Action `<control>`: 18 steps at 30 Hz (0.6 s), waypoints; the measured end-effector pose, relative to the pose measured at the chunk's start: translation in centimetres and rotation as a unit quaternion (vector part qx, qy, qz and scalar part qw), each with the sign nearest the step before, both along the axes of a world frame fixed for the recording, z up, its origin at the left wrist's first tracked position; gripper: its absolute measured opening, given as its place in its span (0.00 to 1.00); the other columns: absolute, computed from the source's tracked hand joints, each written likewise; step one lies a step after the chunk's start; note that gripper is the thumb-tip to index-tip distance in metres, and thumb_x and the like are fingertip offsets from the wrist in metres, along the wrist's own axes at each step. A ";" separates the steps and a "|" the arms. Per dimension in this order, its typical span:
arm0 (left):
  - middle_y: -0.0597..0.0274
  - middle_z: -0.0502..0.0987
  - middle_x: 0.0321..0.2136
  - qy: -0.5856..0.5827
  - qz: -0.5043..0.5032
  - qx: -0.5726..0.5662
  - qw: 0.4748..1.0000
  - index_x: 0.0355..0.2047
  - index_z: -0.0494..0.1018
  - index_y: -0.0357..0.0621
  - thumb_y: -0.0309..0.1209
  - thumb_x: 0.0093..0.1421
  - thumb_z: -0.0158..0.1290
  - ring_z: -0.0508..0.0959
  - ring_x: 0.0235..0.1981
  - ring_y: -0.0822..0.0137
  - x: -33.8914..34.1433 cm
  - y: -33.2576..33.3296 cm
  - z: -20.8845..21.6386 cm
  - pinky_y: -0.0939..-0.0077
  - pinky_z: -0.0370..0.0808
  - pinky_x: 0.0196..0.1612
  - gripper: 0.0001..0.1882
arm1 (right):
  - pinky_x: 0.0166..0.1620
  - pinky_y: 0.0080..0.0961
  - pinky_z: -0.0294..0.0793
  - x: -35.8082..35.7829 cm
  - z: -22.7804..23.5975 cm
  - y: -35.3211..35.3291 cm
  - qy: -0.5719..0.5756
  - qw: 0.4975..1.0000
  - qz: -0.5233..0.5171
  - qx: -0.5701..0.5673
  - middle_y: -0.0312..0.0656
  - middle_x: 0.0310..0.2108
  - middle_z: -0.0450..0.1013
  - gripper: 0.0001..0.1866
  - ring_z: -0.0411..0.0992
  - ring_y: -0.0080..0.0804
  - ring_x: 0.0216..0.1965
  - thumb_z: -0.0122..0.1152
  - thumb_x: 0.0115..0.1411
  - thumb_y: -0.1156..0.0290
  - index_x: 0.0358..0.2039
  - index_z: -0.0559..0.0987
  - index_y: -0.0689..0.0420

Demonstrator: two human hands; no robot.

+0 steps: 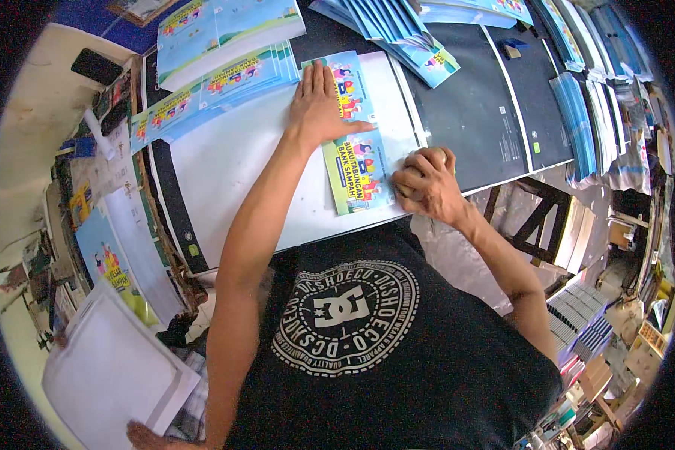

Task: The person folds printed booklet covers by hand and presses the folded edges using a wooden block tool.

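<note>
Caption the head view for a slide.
Left hand flattens a colourful booklet on a white sheet; right hand presses its edge.

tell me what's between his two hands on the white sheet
In the head view, the lower half of the green and blue booklet cover lies between the left hand, flat on it, and the fisted right hand.

**Our black tee**

We wear a black shirt [382, 352] with short sleeves and a round white emblem [343, 317] printed on the chest, ringed by small lettering. Our forearms are bare, and neither hand [319, 105] carries rings or a watch.
</note>
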State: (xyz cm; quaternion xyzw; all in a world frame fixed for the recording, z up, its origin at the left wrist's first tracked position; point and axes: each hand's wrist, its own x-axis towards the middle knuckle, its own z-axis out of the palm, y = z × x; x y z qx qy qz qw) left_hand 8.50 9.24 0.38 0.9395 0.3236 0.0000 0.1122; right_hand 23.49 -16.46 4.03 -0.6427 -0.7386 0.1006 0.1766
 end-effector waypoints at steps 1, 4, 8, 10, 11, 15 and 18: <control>0.33 0.42 0.72 0.008 0.012 0.000 1.000 0.69 0.43 0.22 0.80 0.36 0.57 0.40 0.74 0.39 0.1 -0.2 0.2 0.56 0.42 0.74 0.80 | 0.59 0.58 0.53 -0.1 -0.2 -0.4 -0.011 1.000 -0.001 0.012 0.37 0.44 0.70 0.22 0.65 0.42 0.54 0.68 0.48 0.55 0.45 0.81 0.42; 0.33 0.41 0.72 0.014 0.028 0.006 0.999 0.69 0.42 0.22 0.81 0.34 0.57 0.40 0.74 0.40 0.1 -0.3 0.6 0.56 0.43 0.74 0.81 | 0.58 0.56 0.53 0.1 0.1 -0.5 -0.019 1.000 0.001 0.017 0.38 0.45 0.70 0.23 0.65 0.42 0.54 0.68 0.49 0.55 0.47 0.80 0.44; 0.33 0.41 0.72 0.024 0.032 0.002 0.999 0.70 0.42 0.23 0.81 0.34 0.57 0.40 0.74 0.40 0.2 -0.4 0.9 0.56 0.42 0.74 0.82 | 0.58 0.47 0.57 0.2 0.1 0.7 0.142 0.978 -0.131 0.076 0.41 0.44 0.70 0.21 0.66 0.44 0.52 0.66 0.54 0.57 0.47 0.78 0.50; 0.34 0.40 0.72 0.023 0.034 -0.016 0.999 0.70 0.41 0.23 0.81 0.33 0.57 0.40 0.74 0.40 0.3 -0.6 1.1 0.56 0.42 0.74 0.83 | 0.54 0.41 0.61 0.1 -0.1 2.1 0.310 0.927 -0.174 0.118 0.43 0.44 0.71 0.19 0.67 0.42 0.49 0.62 0.57 0.57 0.46 0.77 0.52; 0.34 0.40 0.72 0.024 0.036 -0.015 0.999 0.70 0.41 0.23 0.81 0.33 0.57 0.40 0.74 0.40 0.2 -0.7 1.1 0.56 0.42 0.74 0.83 | 0.51 0.35 0.64 -0.2 -0.2 3.1 0.467 0.844 -0.214 0.156 0.44 0.43 0.73 0.18 0.69 0.39 0.45 0.57 0.61 0.56 0.45 0.76 0.55; 0.34 0.40 0.72 0.032 0.031 -0.009 0.999 0.70 0.41 0.23 0.81 0.33 0.57 0.40 0.74 0.40 0.4 -0.6 1.0 0.55 0.41 0.74 0.83 | 0.38 0.28 0.71 -2.4 0.5 5.1 0.657 0.699 -0.183 0.216 0.48 0.31 0.76 0.27 0.72 0.33 0.32 0.43 0.67 0.48 0.32 0.76 0.61; 0.34 0.39 0.72 0.024 0.032 -0.009 0.999 0.70 0.41 0.23 0.81 0.33 0.57 0.40 0.74 0.39 0.3 -0.5 0.7 0.55 0.41 0.74 0.83 | 0.30 0.28 0.72 -3.3 -0.6 6.1 0.571 0.799 -0.081 0.168 0.49 0.22 0.74 0.35 0.73 0.36 0.24 0.38 0.66 0.44 0.18 0.75 0.63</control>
